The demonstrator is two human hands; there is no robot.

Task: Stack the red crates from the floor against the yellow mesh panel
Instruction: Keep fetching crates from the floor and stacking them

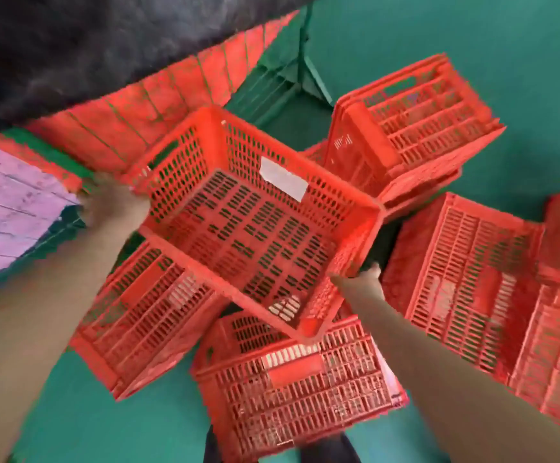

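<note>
A red slotted crate (255, 222) hangs tilted in the middle of the view, open side toward me, with a white label on its inner far wall. My left hand (114, 202) grips its left rim. My right hand (362, 282) grips its lower right rim, fingers curled over the edge. Under it, several more red crates lie on the green floor: one at lower left (144, 315), one at the bottom centre (298, 382), one at the upper right (412, 125), one on the right (465, 282). No yellow mesh panel can be made out.
A red ribbed panel (158, 105) runs diagonally across the upper left under a dark blurred mass (71, 45). A pink slatted surface (11, 208) sits at the left edge. Green floor (472, 35) shows at the upper right and lower left. My dark trouser legs (328, 451) show at the bottom.
</note>
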